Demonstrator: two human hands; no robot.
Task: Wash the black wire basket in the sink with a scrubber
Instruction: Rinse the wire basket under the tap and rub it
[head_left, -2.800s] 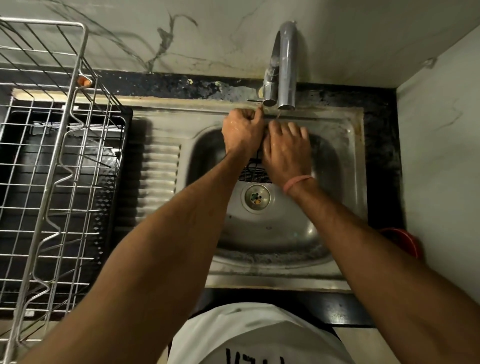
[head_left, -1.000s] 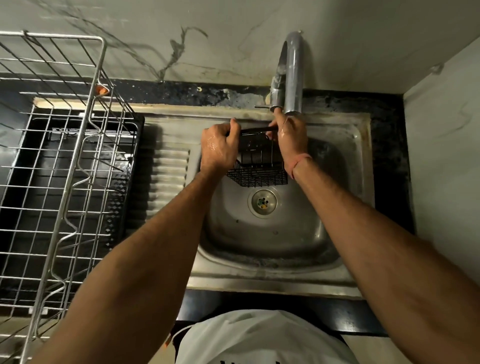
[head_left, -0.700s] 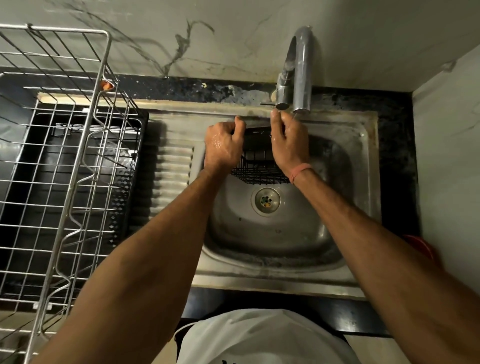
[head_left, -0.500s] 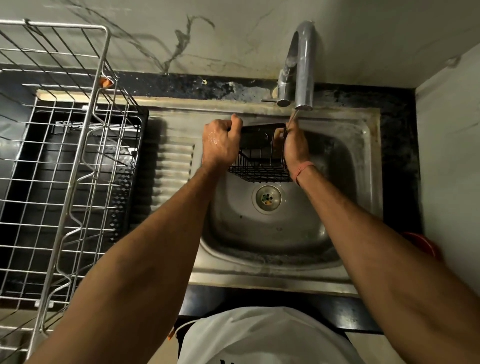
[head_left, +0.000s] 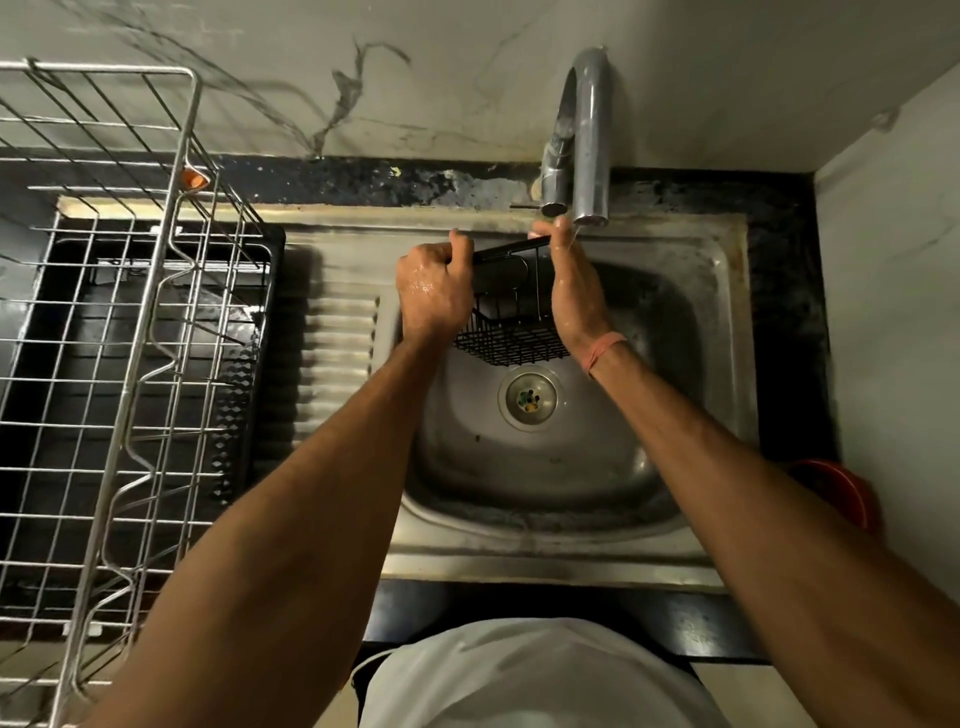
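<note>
Open basin below, crowded at the back
The tap (head_left: 589, 145) hangs just over the basket (head_left: 511, 332); the sink (head_left: 545, 457) lies open around the drain (head_left: 530, 397); a rack (head_left: 130, 322) walls the left.

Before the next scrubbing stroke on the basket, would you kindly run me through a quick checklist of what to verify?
1. Left hand grip on the black wire basket: fingers curled round its left edge. Ok.
2. Right hand steadying the basket's right side: ok.
3. Basket held over the sink bowl, above the drain: ok.
4. Water from the faucet: a thin stream shows at the spout. Ok.
5. Scrubber in hand: none visible. Cannot tell.
</note>
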